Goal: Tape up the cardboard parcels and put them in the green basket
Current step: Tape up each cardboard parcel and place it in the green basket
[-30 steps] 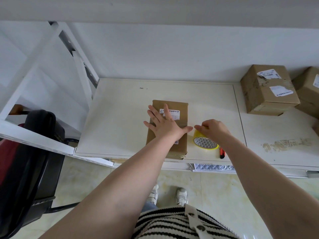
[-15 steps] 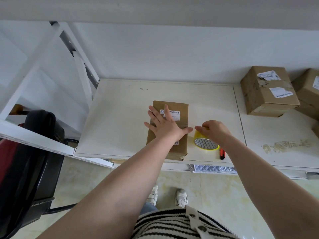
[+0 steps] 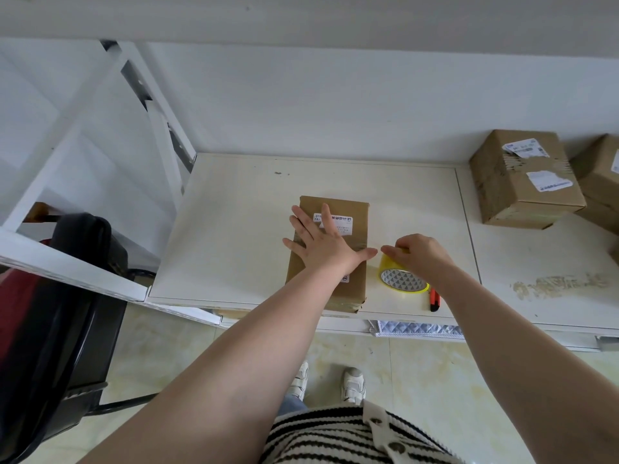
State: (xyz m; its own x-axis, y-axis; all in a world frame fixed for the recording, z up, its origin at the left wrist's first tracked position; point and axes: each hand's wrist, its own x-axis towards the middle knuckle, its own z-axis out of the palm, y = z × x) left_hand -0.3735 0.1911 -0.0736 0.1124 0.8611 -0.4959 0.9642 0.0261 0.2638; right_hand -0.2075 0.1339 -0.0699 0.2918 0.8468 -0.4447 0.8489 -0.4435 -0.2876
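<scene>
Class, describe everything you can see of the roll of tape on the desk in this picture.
The roll of tape is a wide ring of glossy yellow-tinted tape. Its open core faces the camera, showing a white lining with a grey triangle pattern. It sits tilted on the white desk, right of the flat cardboard parcel and just left of an orange utility knife. The right hand grips it from above, fingers curled over its far edge.
</scene>
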